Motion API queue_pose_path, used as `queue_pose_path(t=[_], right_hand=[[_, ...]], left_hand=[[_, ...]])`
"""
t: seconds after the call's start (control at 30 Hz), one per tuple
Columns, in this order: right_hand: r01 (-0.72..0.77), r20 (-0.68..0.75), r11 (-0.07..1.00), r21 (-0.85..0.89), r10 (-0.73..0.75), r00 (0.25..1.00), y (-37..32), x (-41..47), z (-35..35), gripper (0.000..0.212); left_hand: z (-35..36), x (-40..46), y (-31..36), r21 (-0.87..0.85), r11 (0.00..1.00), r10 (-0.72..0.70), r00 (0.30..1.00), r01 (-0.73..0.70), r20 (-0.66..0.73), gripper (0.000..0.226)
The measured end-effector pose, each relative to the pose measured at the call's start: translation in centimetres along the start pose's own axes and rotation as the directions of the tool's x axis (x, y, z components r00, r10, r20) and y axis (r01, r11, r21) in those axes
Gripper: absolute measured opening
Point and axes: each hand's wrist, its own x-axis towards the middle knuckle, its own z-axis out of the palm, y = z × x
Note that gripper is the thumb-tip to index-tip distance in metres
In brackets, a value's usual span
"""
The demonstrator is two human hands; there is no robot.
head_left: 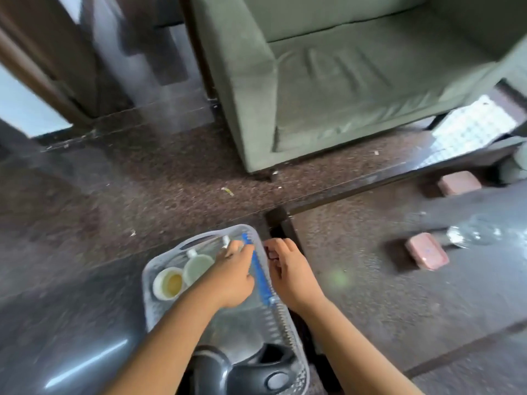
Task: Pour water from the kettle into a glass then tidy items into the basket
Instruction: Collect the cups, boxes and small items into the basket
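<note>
A translucent white basket (pixel 159 283) sits on the dark glass table, low in the middle of the view. Inside it lie two pale cups (pixel 168 282), a long blue brush (pixel 261 276) along the right wall, and a small white piece (pixel 226 241). The black kettle (pixel 256 374) fills the basket's near end. My left hand (pixel 232 277) is inside the basket, its curled fingers against the blue brush. My right hand (pixel 289 273) is just outside the right rim, fingers curled beside a small dark red thing (pixel 271 254). A clear glass (pixel 474 233) stands far right, blurred.
A green armchair (pixel 342 89) stands beyond the table on the speckled dark floor. Two pink bricks (pixel 427 251) show through the glass tabletop at the right. A dark table leg (pixel 281 223) stands just past the basket's far right corner.
</note>
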Motion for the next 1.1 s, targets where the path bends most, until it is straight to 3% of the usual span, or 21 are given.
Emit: queue_pose_path(t=[0.1,0.17,0.27,0.37,0.43,0.5,0.6,0.7,0.8,0.93,1.1], right_hand=[[-0.156,-0.205,0.988,-0.015,0.149,0.967,4.7,-2.8,-4.4,0.028],[-0.300,-0.305,0.954,0.021,0.291,0.907,8.9,-4.6,-8.0,0.024],[-0.511,-0.436,0.816,0.268,0.576,0.691,15.1,-6.6,-13.6,0.021],[-0.679,-0.403,0.594,0.431,0.800,0.445,21.8,-8.0,-18.7,0.018],[-0.739,-0.344,0.485,0.468,0.870,0.353,25.5,-8.3,-20.8,0.036],[-0.776,-0.276,0.407,0.481,0.911,0.307,27.9,-8.3,-22.0,0.055],[-0.823,-0.173,0.383,0.420,0.924,0.341,30.3,-7.7,-22.7,0.065],[-0.792,-0.015,0.326,0.517,0.928,0.372,31.5,-7.3,-22.7,0.055],[-0.747,0.057,0.284,0.601,0.917,0.395,32.3,-6.7,-22.0,0.039],[-0.770,-0.055,0.420,0.480,0.891,0.451,31.3,-6.1,-21.7,0.034],[-0.618,-0.182,0.658,0.431,0.734,0.655,23.3,-3.9,-22.1,0.027]], left_hand=[[-0.6,0.5,5.7,-0.026,0.979,0.202,0.977,-0.201,0.071,0.049],[-0.2,1.7,9.5,-0.047,0.948,0.317,0.937,-0.314,0.149,0.034],[1.5,4.5,14.0,-0.040,0.940,0.341,0.918,-0.340,0.203,0.010],[4.4,8.5,19.5,-0.054,0.950,0.313,0.936,-0.309,0.162,0.024],[7.0,11.7,23.2,-0.069,0.961,0.276,0.949,-0.268,0.153,0.025],[9.7,15.3,26.6,-0.037,0.971,0.240,0.964,-0.238,0.113,0.013],[13.4,19.9,30.9,-0.067,0.983,0.177,0.982,-0.173,0.065,0.038],[16.3,23.2,33.6,-0.225,0.974,-0.009,0.998,0.023,0.063,0.063],[18.2,25.2,33.8,-0.255,0.959,-0.111,0.992,0.122,0.057,0.050],[18.1,24.4,32.5,-0.378,0.918,-0.167,0.983,0.125,-0.081,0.028],[13.5,18.8,28.1,-0.675,0.738,-0.265,0.925,0.012,-0.273,0.012]])
